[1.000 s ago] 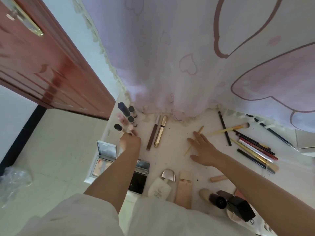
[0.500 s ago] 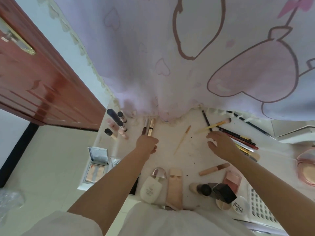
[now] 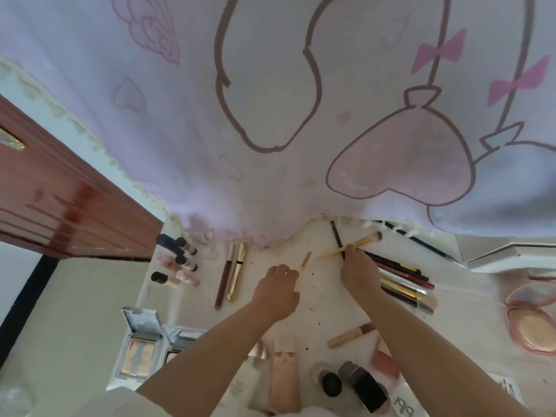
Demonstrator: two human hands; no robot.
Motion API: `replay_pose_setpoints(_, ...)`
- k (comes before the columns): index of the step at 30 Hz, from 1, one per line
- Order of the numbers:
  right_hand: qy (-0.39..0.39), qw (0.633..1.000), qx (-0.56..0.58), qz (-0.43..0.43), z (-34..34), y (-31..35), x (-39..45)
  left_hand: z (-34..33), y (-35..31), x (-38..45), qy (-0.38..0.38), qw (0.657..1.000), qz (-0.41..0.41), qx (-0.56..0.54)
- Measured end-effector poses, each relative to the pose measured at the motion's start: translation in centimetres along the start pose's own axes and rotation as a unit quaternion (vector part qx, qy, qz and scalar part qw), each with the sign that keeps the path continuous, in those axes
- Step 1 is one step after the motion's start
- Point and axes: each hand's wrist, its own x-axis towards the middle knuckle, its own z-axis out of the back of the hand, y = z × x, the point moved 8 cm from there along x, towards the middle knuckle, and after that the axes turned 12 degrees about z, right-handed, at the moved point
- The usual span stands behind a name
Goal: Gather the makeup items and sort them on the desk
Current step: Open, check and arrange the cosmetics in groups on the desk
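Both my bare forearms reach forward, side by side. My left hand (image 3: 275,291) lies knuckles up, its fingers curled, their tips pinching a short thin yellow-handled brush (image 3: 304,263). My right hand (image 3: 359,273) has its fingers closed on a long yellow-handled brush (image 3: 349,246).

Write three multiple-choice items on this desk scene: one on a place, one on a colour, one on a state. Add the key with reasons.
1. Where does the round pink compact lie?
A. at the desk's right edge
B. beside the door
C. under the left hand

2. What colour is the handle of the long makeup brush?
A. blue
B. yellow
C. white

3. What is the left hand doing?
A. lying flat and open
B. pinching the small brush
C. holding a bottle

Key: 1 A, it sits far right. 2 B, the handle shows yellow by the right hand. 3 B, its fingertips close on the small brush's lower end.
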Motion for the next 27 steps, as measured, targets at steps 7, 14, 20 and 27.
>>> replay_pose_setpoints(7,-0.009,1.0,0.006,-0.02,0.7,-0.9,-0.3,1.7,0.2,1.2,-0.027,0.999,-0.012,-0.021)
replay_pose_setpoints(14,0.018,0.984,0.096,0.149,8.1,0.8,-4.2,5.4,-3.3,-0.3,-0.136,0.981,-0.129,-0.056)
replay_pose_setpoints(20,0.09,0.963,0.072,0.242,12.4,4.2,-7.0,10.2,-4.8,-4.6,-0.205,0.952,-0.228,0.02)
replay_pose_setpoints(27,0.042,0.963,0.153,0.216,16.0,6.1,-6.8,15.0,-4.1,-6.2,-0.266,0.934,-0.226,0.077)
